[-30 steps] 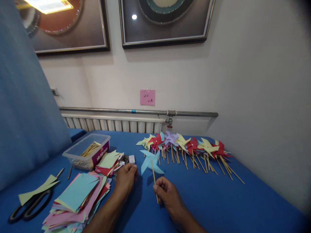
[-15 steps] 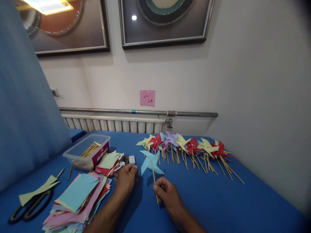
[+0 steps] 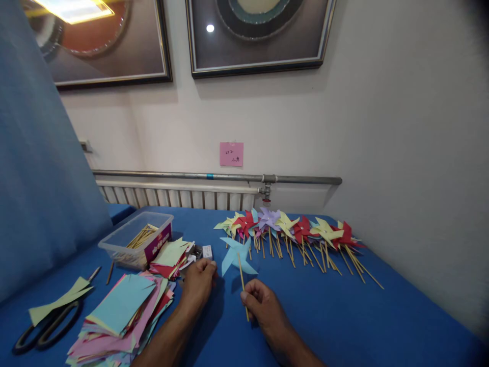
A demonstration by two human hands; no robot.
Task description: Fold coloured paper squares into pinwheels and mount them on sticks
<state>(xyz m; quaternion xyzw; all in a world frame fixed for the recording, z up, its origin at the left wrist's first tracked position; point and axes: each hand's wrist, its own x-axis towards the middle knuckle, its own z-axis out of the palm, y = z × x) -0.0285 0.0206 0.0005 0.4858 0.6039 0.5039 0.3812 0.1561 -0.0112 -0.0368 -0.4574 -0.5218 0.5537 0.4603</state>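
Between thumb and fingers, my right hand (image 3: pixel 263 306) grips the wooden stick of a light-blue paper pinwheel (image 3: pixel 240 257). The pinwheel is held nearly upright above the blue tablecloth, its blades beyond my hand. To its left, my left hand (image 3: pixel 200 278) is closed with the fingers curled together, apart from the pinwheel. Whether anything is in those fingers cannot be seen. Just behind the left hand stands a small open box (image 3: pixel 196 252) with tiny metal pieces, beside a small white box (image 3: pixel 207 252).
Finished pinwheels (image 3: pixel 286 224) lie in a row at the back right. On the left are a clear plastic box (image 3: pixel 110 244) of sticks, a stack of coloured paper (image 3: pixel 118 306), smaller paper squares (image 3: pixel 171 255) and black-handled scissors (image 3: pixel 59 323) under a pale green paper piece (image 3: pixel 57 300).
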